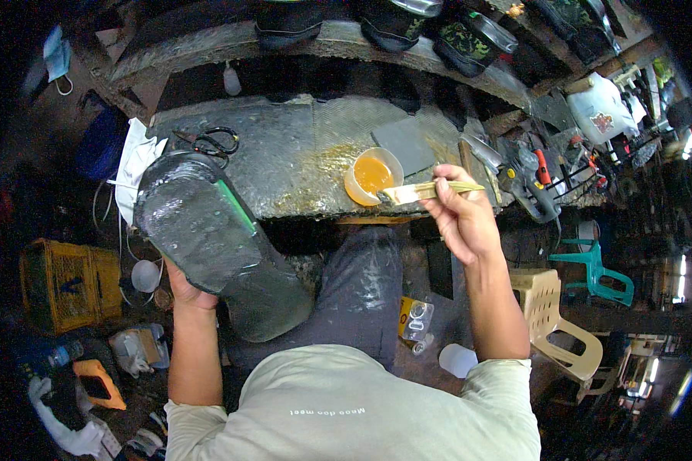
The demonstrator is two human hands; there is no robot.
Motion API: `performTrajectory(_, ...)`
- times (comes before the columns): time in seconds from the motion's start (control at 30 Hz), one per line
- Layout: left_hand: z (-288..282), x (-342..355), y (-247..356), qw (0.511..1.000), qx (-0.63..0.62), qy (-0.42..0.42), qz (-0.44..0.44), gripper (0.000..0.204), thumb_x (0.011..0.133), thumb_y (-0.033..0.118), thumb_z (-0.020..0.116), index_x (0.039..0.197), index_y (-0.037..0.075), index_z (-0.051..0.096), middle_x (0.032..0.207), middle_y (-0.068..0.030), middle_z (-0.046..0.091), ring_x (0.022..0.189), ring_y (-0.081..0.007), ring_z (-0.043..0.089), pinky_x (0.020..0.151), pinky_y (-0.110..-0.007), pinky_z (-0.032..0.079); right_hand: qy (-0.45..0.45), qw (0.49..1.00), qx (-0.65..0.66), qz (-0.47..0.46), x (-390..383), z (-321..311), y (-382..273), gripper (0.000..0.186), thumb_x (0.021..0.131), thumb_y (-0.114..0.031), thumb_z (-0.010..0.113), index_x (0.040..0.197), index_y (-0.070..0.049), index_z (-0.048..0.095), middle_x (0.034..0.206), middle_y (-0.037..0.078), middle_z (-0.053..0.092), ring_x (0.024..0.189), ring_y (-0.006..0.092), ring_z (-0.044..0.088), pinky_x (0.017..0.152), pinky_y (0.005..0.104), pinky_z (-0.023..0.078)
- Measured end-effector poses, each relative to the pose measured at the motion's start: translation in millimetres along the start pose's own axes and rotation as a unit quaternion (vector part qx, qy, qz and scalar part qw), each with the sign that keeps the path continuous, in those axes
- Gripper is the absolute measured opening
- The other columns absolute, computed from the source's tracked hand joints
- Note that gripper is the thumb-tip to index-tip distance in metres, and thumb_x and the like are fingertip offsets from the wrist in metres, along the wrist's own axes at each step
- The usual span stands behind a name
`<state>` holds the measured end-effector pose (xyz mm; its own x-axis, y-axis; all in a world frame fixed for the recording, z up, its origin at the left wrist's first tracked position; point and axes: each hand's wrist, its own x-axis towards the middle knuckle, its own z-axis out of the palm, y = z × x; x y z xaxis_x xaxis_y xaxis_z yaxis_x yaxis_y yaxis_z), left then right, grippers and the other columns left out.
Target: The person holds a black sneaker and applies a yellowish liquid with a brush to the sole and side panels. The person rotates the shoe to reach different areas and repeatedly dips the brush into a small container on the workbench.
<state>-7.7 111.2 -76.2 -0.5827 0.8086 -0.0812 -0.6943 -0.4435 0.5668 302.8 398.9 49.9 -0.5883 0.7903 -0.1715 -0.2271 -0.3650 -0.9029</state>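
Observation:
My left hand point(191, 286) is closed on the edge of a large black shoe point(207, 223), tilted with its broad underside facing up. That surface looks wet and shiny toward the toe, and a green strip runs along one side. My fingers under the shoe are hidden. In my right hand point(465, 215), a flat brush point(415, 192) is pinched between thumb and fingers. Its dark tip hangs beside the rim of a translucent tub point(396, 165) of orange liquid, which stands at the near edge of the worn workbench point(277, 161).
Black-handled scissors point(217, 142) lie at the bench's back left. A grey flat sheet point(407, 146) sits behind the tub. Tools, including a red-handled one point(543, 167), crowd the right. Several boots point(469, 46) line a wooden shelf above. Beige point(553, 323) and teal chairs point(592, 265) stand right; a yellow crate point(65, 284) left.

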Motion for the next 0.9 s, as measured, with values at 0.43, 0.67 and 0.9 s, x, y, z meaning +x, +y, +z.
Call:
performTrajectory(0.43, 32, 19, -21, 0.996, 0.043, 0.050, -0.053, 0.069, 0.097, 0.063, 0.059, 0.145, 0.013, 0.054, 0.144, -0.0080, 0.060, 0.129, -0.0287, 0.059, 0.110, -0.048, 0.047, -0.048, 0.736, -0.599, -0.312, 33, 7, 22, 0.022, 0.083, 0.008, 0.076, 0.102, -0.003, 0.075, 0.098, 0.012, 0.076, 0.088, 0.0256, 0.072, 0.077, 0.0343, 0.056)
performTrajectory(0.67, 26, 15, -28, 0.997, 0.042, 0.031, -0.052, 0.066, 0.099, 0.059, 0.060, 0.143, 0.010, 0.055, 0.138, -0.0086, 0.064, 0.125, -0.0270, 0.062, 0.107, -0.047, 0.049, -0.068, 0.680, -0.657, -0.319, 44, 3, 27, 0.028, 0.077, 0.007, 0.078, 0.101, -0.007, 0.076, 0.096, 0.008, 0.076, 0.085, 0.0261, 0.068, 0.077, 0.0368, 0.052)
performTrajectory(0.9, 31, 15, -30, 0.996, 0.063, 0.061, -0.023, 0.066, 0.096, 0.054, 0.067, 0.142, 0.009, 0.053, 0.134, -0.0077, 0.066, 0.122, -0.0254, 0.064, 0.107, -0.046, 0.050, -0.029, 0.710, -0.621, -0.330, 31, 5, 7, 0.020, 0.083, 0.003, 0.078, 0.102, -0.005, 0.077, 0.095, 0.008, 0.076, 0.087, 0.0219, 0.068, 0.078, 0.0325, 0.052)
